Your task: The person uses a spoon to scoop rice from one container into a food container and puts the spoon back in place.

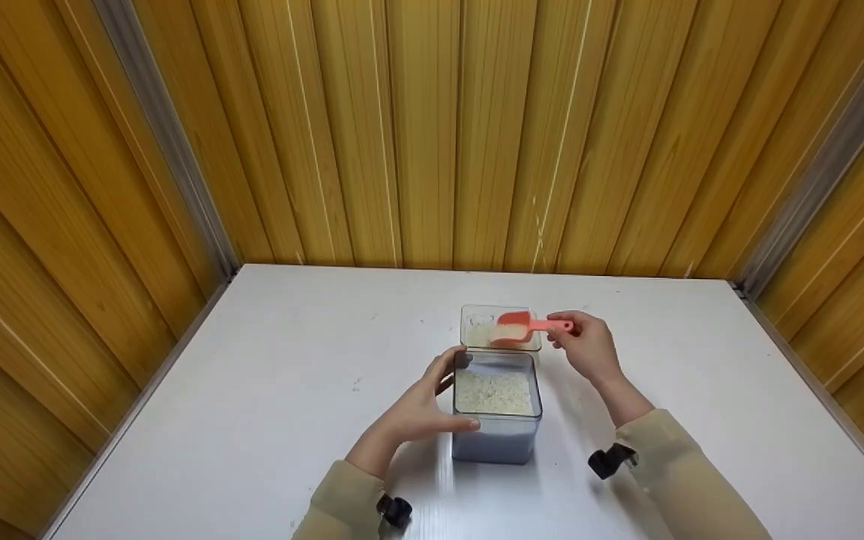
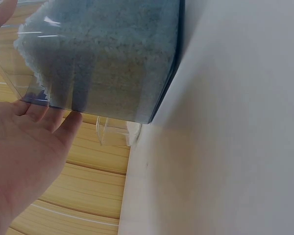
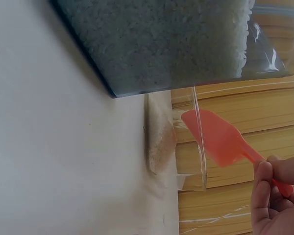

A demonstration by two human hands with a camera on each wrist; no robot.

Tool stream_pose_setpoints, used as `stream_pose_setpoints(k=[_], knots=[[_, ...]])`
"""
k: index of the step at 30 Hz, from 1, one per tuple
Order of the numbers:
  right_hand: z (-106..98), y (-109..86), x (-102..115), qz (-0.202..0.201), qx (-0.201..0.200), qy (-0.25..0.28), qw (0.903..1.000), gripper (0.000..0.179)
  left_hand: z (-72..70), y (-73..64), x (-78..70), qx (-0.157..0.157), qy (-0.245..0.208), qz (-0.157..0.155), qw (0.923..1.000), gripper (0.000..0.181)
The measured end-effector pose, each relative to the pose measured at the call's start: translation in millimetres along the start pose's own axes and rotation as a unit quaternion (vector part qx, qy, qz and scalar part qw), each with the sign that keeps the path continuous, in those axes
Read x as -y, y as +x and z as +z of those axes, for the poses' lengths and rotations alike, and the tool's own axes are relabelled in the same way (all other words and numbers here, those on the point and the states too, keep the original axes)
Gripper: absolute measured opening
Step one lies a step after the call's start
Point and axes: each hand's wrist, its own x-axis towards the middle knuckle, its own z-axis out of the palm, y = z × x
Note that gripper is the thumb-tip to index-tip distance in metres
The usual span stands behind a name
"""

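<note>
A bluish see-through bin [image 1: 493, 442] filled with rice [image 1: 493, 394] stands on the table in the head view. My left hand [image 1: 432, 405] holds its left side, thumb along the front and fingers at the rear corner. Behind the bin sits a smaller clear box [image 1: 465, 330] with some rice at its bottom. My right hand [image 1: 588, 343] pinches the handle of a coral-red scoop [image 1: 523, 319], which carries rice over that box. In the right wrist view, the scoop [image 3: 218, 139] slants down past the clear box's rim [image 3: 202, 156].
The white table [image 1: 312, 390] runs back to yellow wood-look panels [image 1: 417, 135]. Similar panels with grey corner posts [image 1: 169, 127] stand at both sides. A black wrist device [image 1: 394, 511] shows at the left sleeve, another [image 1: 610, 460] at the right.
</note>
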Motion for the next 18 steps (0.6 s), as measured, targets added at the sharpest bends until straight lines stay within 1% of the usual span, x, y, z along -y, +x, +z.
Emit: stream_pose_setpoints(k=[4,9,14,18], knots=[[1.0,0.0,3.3,-0.034,-0.006,-0.018,0.9992,0.024,0.1,0.0,0.2,0.000,-0.003,0.001,1.0000,0.109],[1.2,-1.2,6.5,-0.055,-0.015,-0.040,0.9976,0.022,0.3,-0.2,-0.4,-0.002,0.003,0.006,1.0000,0.108],[-0.4,-4.5,7.4,-0.067,-0.017,-0.063,0.9956,0.022,0.3,-1.3,0.0,-0.002,0.000,0.006,1.0000,0.108],[-3.5,-9.4,7.4,-0.069,-0.026,-0.061,0.9954,0.024,0.3,-1.9,0.2,0.000,-0.004,0.009,0.9999,0.108]])
